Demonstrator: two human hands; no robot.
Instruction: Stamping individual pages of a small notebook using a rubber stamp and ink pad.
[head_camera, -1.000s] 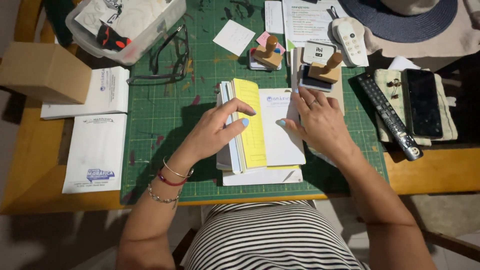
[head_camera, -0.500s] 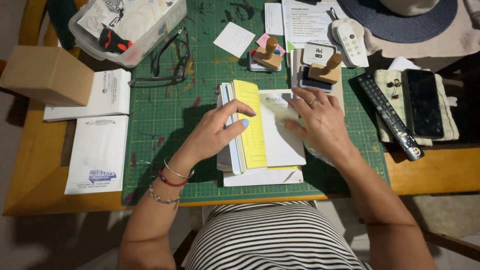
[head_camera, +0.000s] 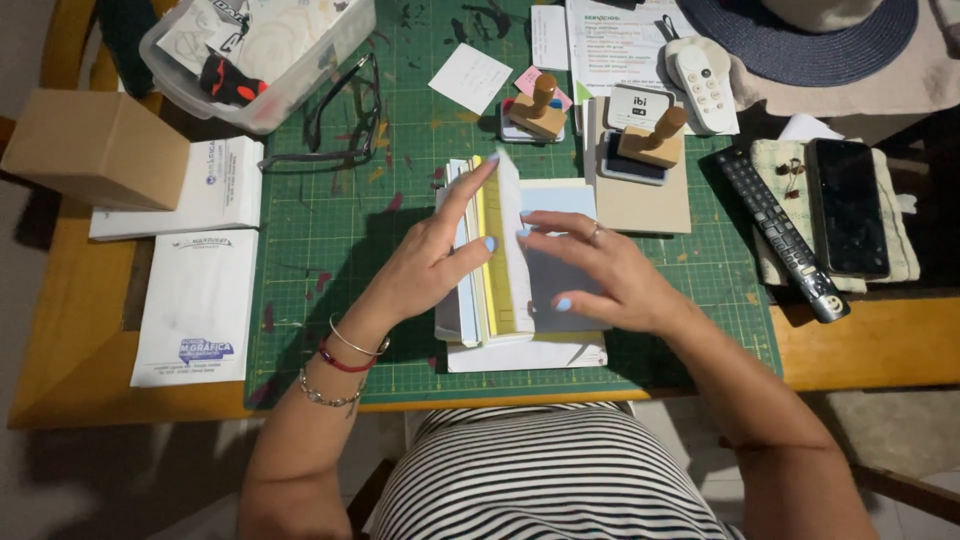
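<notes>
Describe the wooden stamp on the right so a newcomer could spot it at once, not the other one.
Start at the green cutting mat on the wooden table. Along its far edge, just beyond the paper stack under both hands, stand two wooden-handled stamps. The right stamp sits on a dark blue ink pad next to the white remote; the left stamp sits by a pink note instead.

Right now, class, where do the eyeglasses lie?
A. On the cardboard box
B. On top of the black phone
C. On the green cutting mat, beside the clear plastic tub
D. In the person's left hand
C: the eyeglasses lie on the green cutting mat, just right of the clear plastic tub, away from both hands.
</notes>
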